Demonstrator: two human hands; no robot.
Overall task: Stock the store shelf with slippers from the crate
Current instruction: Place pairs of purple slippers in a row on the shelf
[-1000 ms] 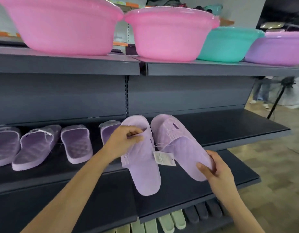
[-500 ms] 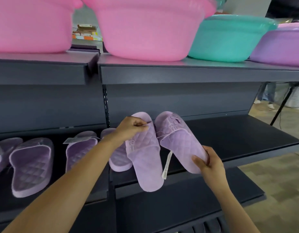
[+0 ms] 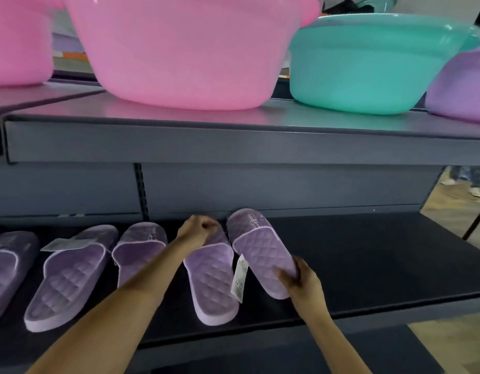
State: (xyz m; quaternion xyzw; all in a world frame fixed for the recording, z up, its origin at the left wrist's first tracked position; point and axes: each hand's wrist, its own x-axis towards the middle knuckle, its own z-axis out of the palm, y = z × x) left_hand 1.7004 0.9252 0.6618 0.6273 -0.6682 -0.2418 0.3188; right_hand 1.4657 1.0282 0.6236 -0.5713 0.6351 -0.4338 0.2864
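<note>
- L hand [image 3: 198, 230]: clenched round the strap end of the left slipper [image 3: 212, 282]. The sole looks laid flat on the shelf [image 3: 368, 260], w/ the heel close to the front edge.
- R hand [image 3: 300, 282]: the heel of the right slipper [image 3: 260, 247] is grasped, fingers wrapped under it. This slipper is tilted, heel raised and toe aimed at the back of the shelf. Whether the toe touches can't be told.
- A tag [image 3: 238, 276] hangs between the two slippers. Its tie can't be made out.
- Risk 1: if the pair is tied tog., the left slipper could be dragged askew when the right one is swung into place.
- Risk 2: the tag may be trapped under a sole as the raised heel is lowered, so the slipper would be left rocking and the label hidden.
- Risk 3: w/ the heels so near the front edge, either slipper could be tipped off by a careless release or a brushed wrist.
- Risk 4: the neighbour slipper [image 3: 141, 244] lies just beside the L forearm and could be knocked out of line when that arm is pulled back.
- Crate: not in view, so remaining stock can't be judged.
</note>
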